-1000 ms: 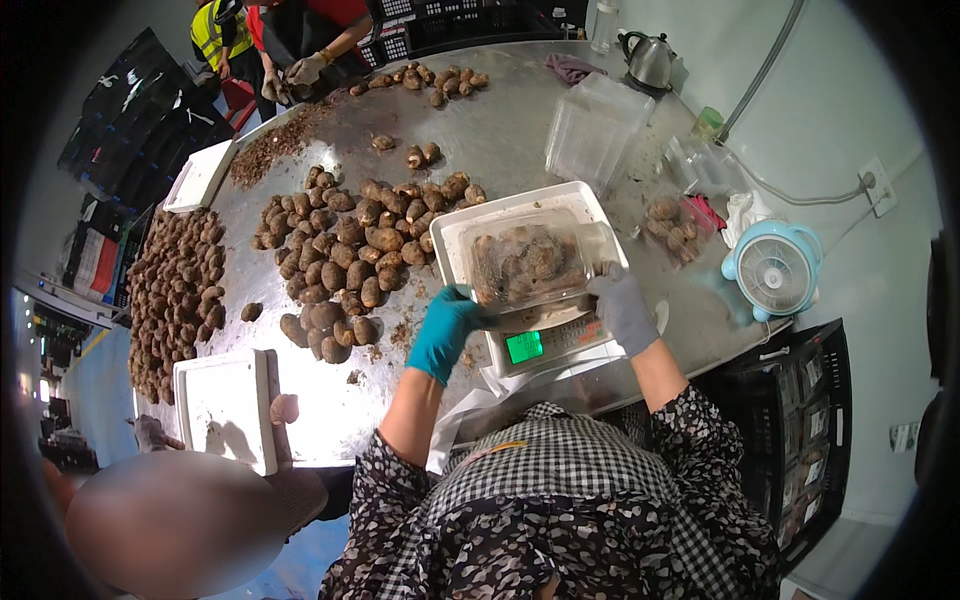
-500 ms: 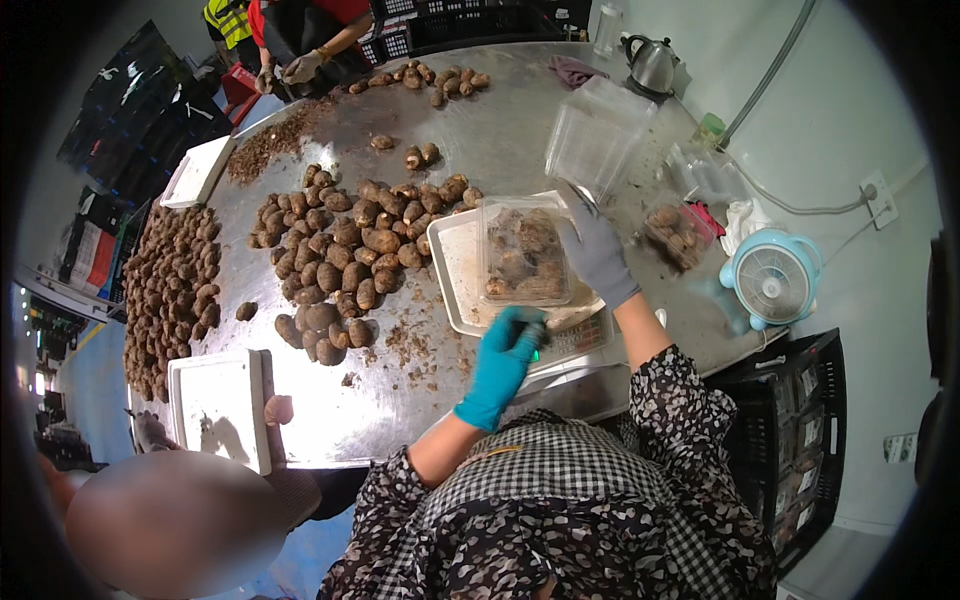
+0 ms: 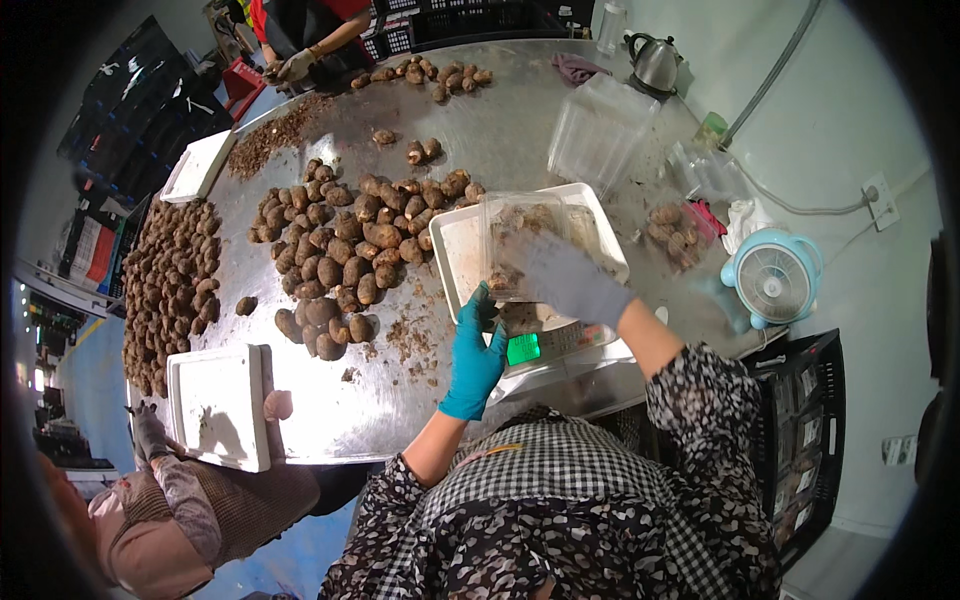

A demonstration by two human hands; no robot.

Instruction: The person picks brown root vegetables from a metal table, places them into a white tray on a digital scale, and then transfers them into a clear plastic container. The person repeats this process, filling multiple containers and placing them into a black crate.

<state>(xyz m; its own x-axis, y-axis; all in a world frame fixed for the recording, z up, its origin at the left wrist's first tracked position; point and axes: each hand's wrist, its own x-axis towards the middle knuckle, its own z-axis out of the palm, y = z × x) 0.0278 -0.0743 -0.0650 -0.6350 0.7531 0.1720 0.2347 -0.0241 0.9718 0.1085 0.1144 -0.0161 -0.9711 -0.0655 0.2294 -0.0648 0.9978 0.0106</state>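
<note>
Weighing a clear tub of brown tubers on the scale

Head view: the right hand [image 3: 575, 285], in a grey glove, grips the clear plastic tub [image 3: 520, 245] over the white tray [image 3: 455, 255] on the scale [image 3: 545, 345]. The left hand [image 3: 475, 350], blue-gloved, fingers loosely spread, rests at the scale's green display. The loose tubers [image 3: 350, 250] lie just beside on the steel surface [image 3: 500, 140]. Likely next: steadying the tub for a reading.

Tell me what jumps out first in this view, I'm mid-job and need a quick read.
The big heap of brown tubers at the middle of the steel table catches the eye first. Just right of it, the right hand in a grey glove holds a clear tub of tubers over a white tray, while the left hand in a teal glove reaches toward it beside the scale's green display.
</note>
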